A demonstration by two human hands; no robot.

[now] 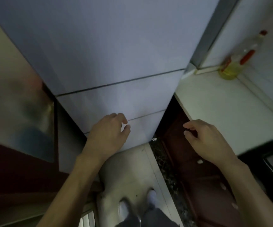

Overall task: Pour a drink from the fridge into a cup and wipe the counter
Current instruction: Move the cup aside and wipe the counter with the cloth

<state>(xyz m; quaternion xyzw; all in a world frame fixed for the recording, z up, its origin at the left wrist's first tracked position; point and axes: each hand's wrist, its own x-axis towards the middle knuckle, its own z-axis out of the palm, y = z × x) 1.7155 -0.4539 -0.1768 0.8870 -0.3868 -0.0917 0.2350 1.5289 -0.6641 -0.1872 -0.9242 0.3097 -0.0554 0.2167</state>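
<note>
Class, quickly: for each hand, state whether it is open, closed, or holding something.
Left hand: open, loosely curled, holding nothing, in front of the fridge.
Right hand: open, loosely curled, holding nothing.

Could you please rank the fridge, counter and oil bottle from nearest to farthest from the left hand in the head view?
1. fridge, directly before the left hand.
2. counter, off to the right.
3. oil bottle, at the counter's far corner.

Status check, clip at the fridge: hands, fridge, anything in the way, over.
Left hand, right hand both empty, fingers loosely curled. Fridge doors closed, left hand by a seam. No cup in view. Nothing blocking; bottle back on counter.
</note>
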